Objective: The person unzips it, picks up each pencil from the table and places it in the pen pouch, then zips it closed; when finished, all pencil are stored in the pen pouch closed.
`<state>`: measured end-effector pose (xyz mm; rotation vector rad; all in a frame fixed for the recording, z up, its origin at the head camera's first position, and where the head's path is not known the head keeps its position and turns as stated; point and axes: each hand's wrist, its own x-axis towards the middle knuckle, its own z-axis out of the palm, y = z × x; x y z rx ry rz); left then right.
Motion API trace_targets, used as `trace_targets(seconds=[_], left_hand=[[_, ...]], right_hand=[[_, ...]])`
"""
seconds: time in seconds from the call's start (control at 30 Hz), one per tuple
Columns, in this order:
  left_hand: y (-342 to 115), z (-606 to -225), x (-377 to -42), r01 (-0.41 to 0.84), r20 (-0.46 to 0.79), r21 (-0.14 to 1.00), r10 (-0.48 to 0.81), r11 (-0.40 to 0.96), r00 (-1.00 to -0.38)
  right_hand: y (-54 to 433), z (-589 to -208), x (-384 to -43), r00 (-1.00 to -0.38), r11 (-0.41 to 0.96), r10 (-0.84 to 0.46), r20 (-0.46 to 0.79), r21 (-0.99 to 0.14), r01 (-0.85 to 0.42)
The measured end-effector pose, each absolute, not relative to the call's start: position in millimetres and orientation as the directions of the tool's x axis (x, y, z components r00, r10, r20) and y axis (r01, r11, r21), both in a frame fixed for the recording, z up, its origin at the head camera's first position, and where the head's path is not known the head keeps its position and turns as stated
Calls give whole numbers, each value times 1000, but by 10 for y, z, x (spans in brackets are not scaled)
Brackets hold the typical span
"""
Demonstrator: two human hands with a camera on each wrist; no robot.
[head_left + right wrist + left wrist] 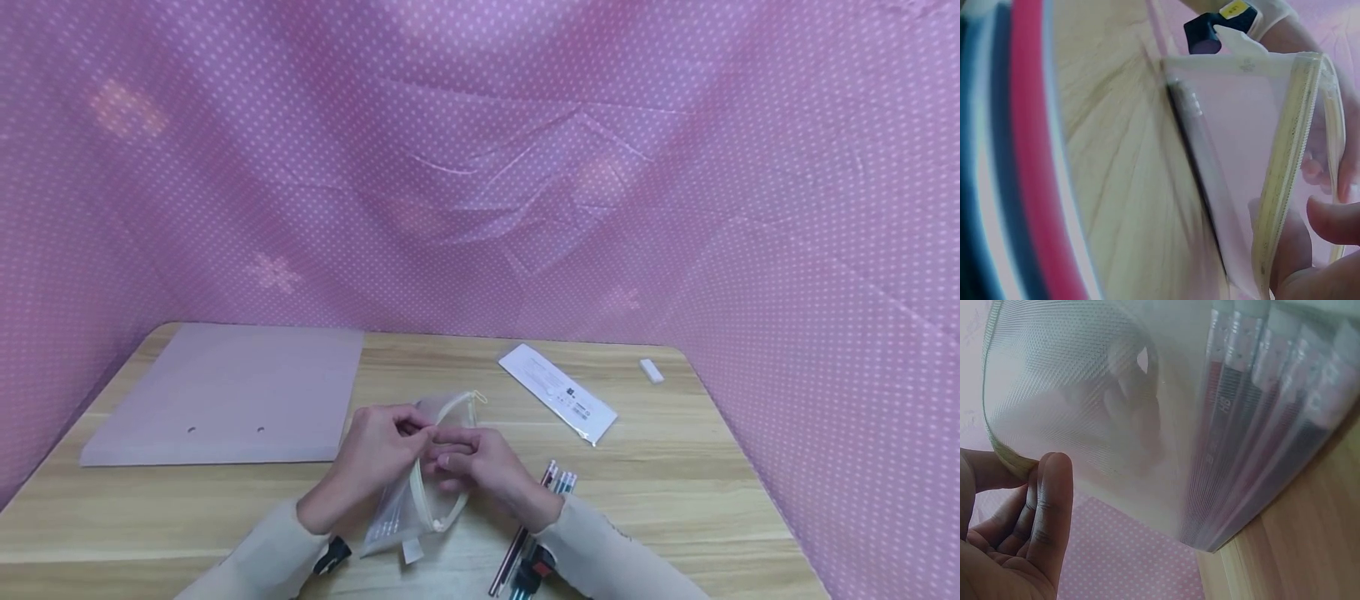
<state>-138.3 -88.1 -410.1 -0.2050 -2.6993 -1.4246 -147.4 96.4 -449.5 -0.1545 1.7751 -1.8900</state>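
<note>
A translucent mesh zipper pouch (396,507) with a pale yellow zipper (1285,169) stands partly upright on the table, its mouth spread apart. Several pencils (1225,406) with white eraser ends lie inside, seen through the mesh. My left hand (378,446) pinches the zipper edge between thumb and finger. At the mouth is my right hand (483,462), thumb and fingers apart, some fingertips seen through the mesh; nothing shows between them. Beneath the right wrist, more pencils (513,554) lie loose on the table.
A pale flat folder-like sheet (247,392) with two small holes covers the table's left. A white printed packet (558,392) and a white eraser (651,371) lie at the back right. Pink dotted cloth (480,208) surrounds the wooden table (675,475).
</note>
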Motion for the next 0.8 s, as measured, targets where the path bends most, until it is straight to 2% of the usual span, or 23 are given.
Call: trace_targets(seconds=[0.33,0.53,0.8], left_hand=[[-898,-4097,-1385,182,159,805,90,565,-983],[-899,-4106,-1392,197,177,796,90,572,-980],[-912,-4104,-1400,213,198,792,88,573,-976]], right_hand=[[1015,-4481,-1517,-854,-59,-468,-228,-956,287],[1119,-4434,-1526,-845,-55,-501,-186,-968,246],[1321,-4353,-1567,-863,-59,-476,-168,-973,222]])
